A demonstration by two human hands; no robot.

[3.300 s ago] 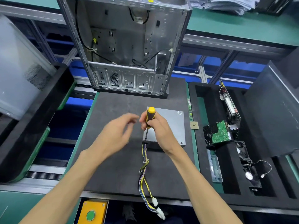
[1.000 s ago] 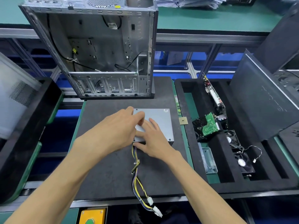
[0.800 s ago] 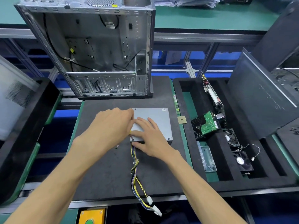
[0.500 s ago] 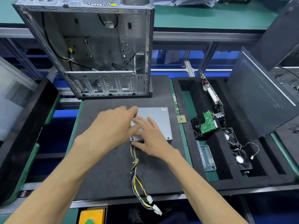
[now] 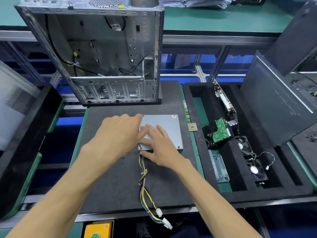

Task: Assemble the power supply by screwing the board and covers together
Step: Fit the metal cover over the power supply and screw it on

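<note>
Grey sheet metal covers the power supply, which lies flat in the middle of the dark mat on the counter. In the single head view, the right hand rests palm down on the near left part of the lid, its fingers straight and spread a little, thumb lying along the near edge where the wires leave the box. The left hand reaches in from the left, back upward, its fingertips at the box's left edge; whether they pinch anything I cannot tell, as the hand hides them. One bundle of wires runs from the box toward the near edge of the mat and ends in two white plugs. Two small screws lie on the mat just left of the wires. One open computer case stands behind the mat. In the black foam tray to the right are two fans, one green circuit board and one clear plastic box.
</note>
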